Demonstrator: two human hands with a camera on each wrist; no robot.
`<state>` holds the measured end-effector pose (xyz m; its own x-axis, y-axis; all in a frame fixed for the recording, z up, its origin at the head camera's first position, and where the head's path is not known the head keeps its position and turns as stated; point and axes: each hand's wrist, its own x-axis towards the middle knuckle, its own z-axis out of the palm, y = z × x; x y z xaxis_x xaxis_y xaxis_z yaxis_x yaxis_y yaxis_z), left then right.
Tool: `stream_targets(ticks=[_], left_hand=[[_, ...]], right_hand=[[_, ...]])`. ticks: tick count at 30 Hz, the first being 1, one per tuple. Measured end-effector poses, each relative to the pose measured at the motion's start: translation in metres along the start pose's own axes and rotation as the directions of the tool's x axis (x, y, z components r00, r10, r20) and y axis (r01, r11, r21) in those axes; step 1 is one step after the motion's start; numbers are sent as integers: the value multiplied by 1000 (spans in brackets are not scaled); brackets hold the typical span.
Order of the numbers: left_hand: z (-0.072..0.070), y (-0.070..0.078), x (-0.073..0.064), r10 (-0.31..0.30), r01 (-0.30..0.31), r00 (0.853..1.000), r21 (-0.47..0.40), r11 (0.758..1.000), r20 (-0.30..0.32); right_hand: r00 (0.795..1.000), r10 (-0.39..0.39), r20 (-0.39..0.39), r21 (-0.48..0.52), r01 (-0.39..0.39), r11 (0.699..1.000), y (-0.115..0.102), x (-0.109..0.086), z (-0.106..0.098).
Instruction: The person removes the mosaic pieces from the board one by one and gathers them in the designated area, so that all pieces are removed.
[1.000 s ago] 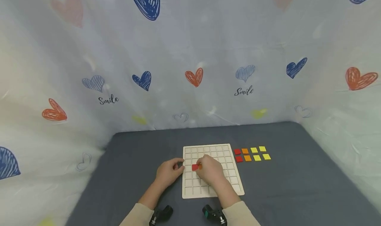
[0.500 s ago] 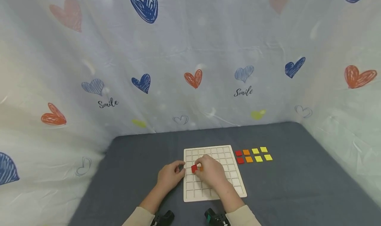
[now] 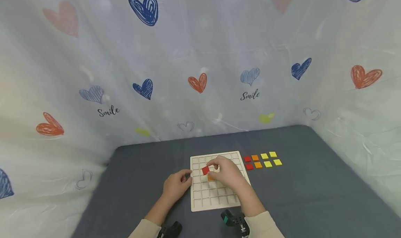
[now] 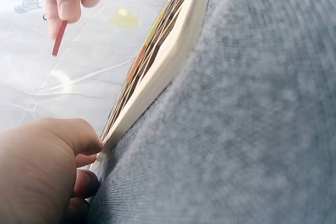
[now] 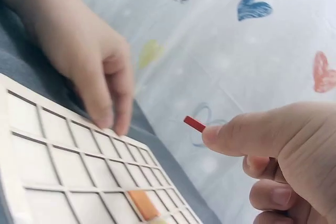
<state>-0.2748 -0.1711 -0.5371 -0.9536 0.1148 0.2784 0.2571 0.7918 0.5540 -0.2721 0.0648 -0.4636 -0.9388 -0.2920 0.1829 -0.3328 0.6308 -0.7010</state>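
Head view shows two bare hands at a wooden grid board [image 3: 205, 196] on a grey counter [image 3: 141, 182]. The right hand [image 3: 228, 171] grasps a red tile [image 3: 205, 170] between thumb and forefinger; both wrist views show it raised clear of the board, and it sits toward 10 o'clock from the board's middle. An orange tile [image 3: 211, 178] lies in a cell at about 5 o'clock from the red one, with a sliver of yellow [image 5: 161, 222] just beside it in the right wrist view. The left hand [image 3: 174, 185] is released, its relaxed thumb and forefinger touching the board's 9 o'clock edge. At 2 o'clock from the board's middle, two red tiles [image 3: 247, 159], two orange tiles [image 3: 255, 157] and four yellow tiles [image 3: 268, 164] lie in two rows. Beyond the counter, at 12 o'clock, hangs a pale curtain [image 3: 175, 53] printed with hearts.
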Motion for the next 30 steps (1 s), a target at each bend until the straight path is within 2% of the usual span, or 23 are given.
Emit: stream_targets(ticks=[7,10,14,20,24,30], left_hand=[[-7,2,0,-20,20,1000,-12,1000,-3],[-9,3,0,-21,21,1000,-14,1000,-13],[-9,2,1,-17,16,1000,-23,1000,-20],[-7,2,1,-21,21,1000,-33,999,18],[-4,1,1,-20,21,1000,-35,999,16],[0,-2,2,-21,21,999,-22,1000,27]], right_hand=[[999,39,10,146,-40,989,9,-1,-24],[999,53,0,179,-52,982,14,-3,-39],[997,68,-47,164,-59,985,24,-6,-56],[986,122,-109,178,-102,979,47,-16,-76],[979,162,-123,199,-136,971,63,-22,-85],[960,241,-141,179,-215,960,85,-34,-96]])
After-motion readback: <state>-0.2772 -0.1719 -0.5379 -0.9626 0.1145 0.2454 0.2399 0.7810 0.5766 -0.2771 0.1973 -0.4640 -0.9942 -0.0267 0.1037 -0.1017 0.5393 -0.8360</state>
